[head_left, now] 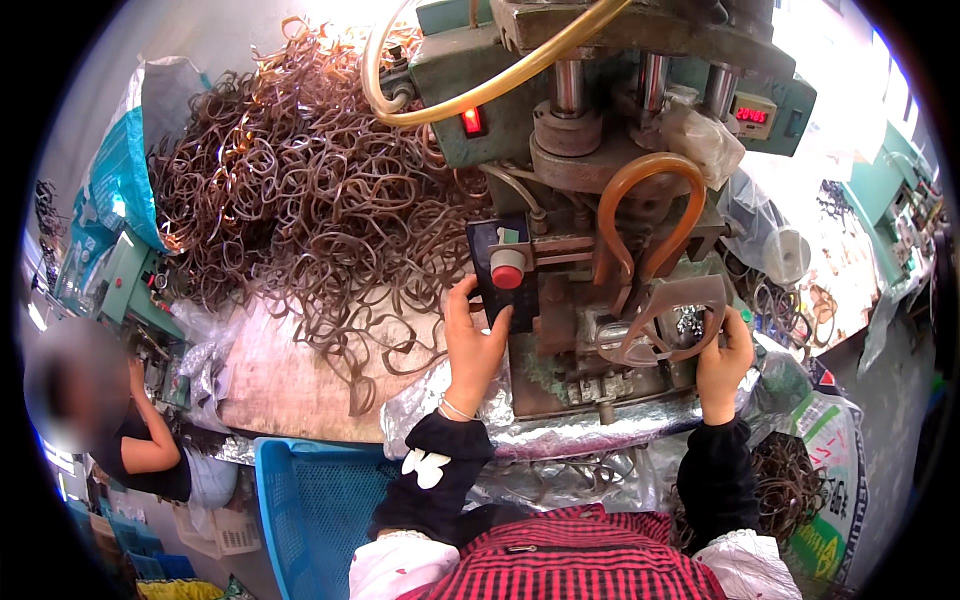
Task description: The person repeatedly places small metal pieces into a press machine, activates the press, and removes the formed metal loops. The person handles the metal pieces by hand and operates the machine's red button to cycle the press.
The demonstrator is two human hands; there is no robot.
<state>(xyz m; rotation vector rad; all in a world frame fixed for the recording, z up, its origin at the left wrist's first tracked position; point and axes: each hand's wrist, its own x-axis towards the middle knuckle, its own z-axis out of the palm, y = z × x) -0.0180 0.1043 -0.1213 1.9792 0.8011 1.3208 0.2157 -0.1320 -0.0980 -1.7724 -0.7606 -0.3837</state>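
My left hand curls its fingers round the left side of a black control panel, its thumb just below a red push button. My right hand grips the side of a brown, flat rubber ring, tilted over the metal fixture of a green press. An orange hose loop hangs above the fixture.
A large heap of brown rings lies left on the worktable. A blue basket sits below. At far left a co-worker works at another machine. A sack and more rings stand at right.
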